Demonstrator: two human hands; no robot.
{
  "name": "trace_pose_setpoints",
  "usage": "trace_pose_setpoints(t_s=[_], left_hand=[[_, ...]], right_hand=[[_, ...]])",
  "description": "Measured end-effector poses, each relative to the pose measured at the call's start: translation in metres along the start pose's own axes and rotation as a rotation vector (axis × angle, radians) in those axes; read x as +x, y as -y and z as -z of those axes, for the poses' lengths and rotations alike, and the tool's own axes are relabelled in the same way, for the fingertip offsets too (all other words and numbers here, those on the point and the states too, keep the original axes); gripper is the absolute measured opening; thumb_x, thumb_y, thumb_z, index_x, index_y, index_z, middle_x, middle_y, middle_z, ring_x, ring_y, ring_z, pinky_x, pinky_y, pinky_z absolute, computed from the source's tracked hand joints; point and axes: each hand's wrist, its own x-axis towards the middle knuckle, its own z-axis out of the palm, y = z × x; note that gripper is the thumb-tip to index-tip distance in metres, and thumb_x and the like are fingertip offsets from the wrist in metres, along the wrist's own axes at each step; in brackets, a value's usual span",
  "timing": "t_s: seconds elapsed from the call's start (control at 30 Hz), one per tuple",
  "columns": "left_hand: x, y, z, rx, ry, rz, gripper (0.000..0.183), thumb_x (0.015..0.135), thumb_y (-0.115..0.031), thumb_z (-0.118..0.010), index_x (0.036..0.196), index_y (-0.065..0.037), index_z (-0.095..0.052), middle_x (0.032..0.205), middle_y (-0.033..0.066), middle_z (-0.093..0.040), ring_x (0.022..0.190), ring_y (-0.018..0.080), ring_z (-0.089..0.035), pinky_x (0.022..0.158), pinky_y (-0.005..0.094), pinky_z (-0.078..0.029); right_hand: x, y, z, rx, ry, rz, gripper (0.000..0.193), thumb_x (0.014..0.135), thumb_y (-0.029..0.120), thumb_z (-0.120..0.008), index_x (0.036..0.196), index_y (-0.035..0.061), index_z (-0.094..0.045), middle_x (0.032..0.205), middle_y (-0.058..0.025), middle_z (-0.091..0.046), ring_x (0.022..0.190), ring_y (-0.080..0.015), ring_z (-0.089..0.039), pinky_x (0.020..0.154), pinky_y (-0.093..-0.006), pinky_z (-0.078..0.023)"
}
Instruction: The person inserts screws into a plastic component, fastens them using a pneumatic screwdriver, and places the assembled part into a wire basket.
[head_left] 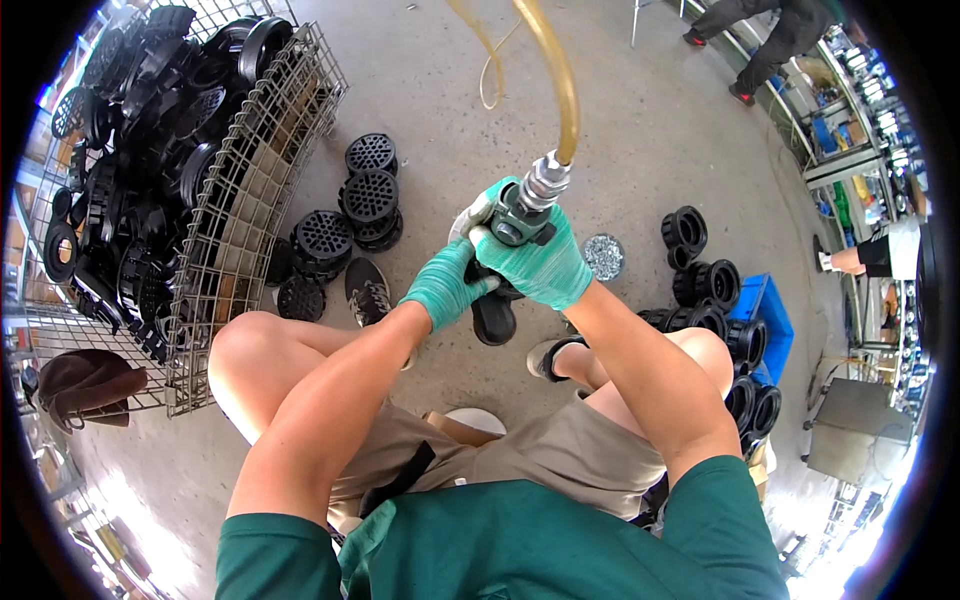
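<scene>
Air tool [517,222]: dark body, hand-held, largely covered by the grip around it. Tilted, its supply end toward the upper right. Metal fitting [547,178]: silver, stepped, seated on that end. Hose [562,90]: translucent amber, joined to the fitting, curving up and out of view past the top edge. Black piece [493,322]: smooth, rounded lower end, protruding below the grip; whether part of the tool or separate cannot be determined.
</scene>
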Motion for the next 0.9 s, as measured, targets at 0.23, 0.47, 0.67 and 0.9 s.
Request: trace_pose_setpoints(t_s=[0.23, 0.47, 0.67, 0.9], left_hand=[[0.006, 0.033, 0.010, 0.032, 0.005, -0.354, 0.044, 0.086, -0.001, -0.075, 0.125, -0.007, -0.057, 0.115, 0.0117, -0.066, 0.103, 0.0260, -0.063, 0.091, 0.0407, -0.052], [-0.018, -0.024, -0.005, 0.628, -0.169, -0.271, 0.028, 0.091, -0.009, -0.069, 0.118, -0.005, -0.062, 0.106, 0.0199, -0.070, 0.096, 0.0386, -0.067, 0.085, 0.0442, -0.053], [-0.014, -0.020, -0.007, 0.759, -0.162, -0.225, 0.028, 0.095, -0.008, -0.066, 0.122, -0.004, -0.060, 0.109, 0.0173, -0.071, 0.093, 0.0315, -0.067, 0.085, 0.0401, -0.053], [-0.008, -0.010, -0.004, 0.748, -0.190, -0.257, 0.030, 0.092, -0.010, -0.068, 0.120, -0.005, -0.060, 0.108, 0.0204, -0.070, 0.099, 0.0402, -0.067, 0.085, 0.0469, -0.054]], right_hand=[[0.003, 0.011, -0.006, -0.123, 0.037, 0.061, 0.025, 0.083, -0.001, -0.074, 0.108, 0.0046, -0.068, 0.098, -0.0006, -0.070, 0.086, -0.0085, -0.063, 0.081, -0.0281, -0.056], [-0.005, 0.042, 0.009, -0.077, -0.132, 0.157, 0.028, 0.083, -0.003, -0.071, 0.109, 0.0051, -0.064, 0.106, -0.0091, -0.071, 0.099, -0.0182, -0.068, 0.090, -0.0357, -0.057], [-0.029, 0.045, 0.043, -0.073, -0.292, 0.096, 0.030, 0.085, 0.000, -0.075, 0.112, 0.0063, -0.065, 0.104, -0.0070, -0.073, 0.097, -0.0147, -0.068, 0.089, -0.0332, -0.056], [-0.047, 0.030, 0.055, -0.043, -0.334, 0.061, 0.030, 0.084, -0.001, -0.073, 0.111, 0.0065, -0.065, 0.105, -0.0068, -0.073, 0.097, -0.0144, -0.068, 0.089, -0.0323, -0.056]])
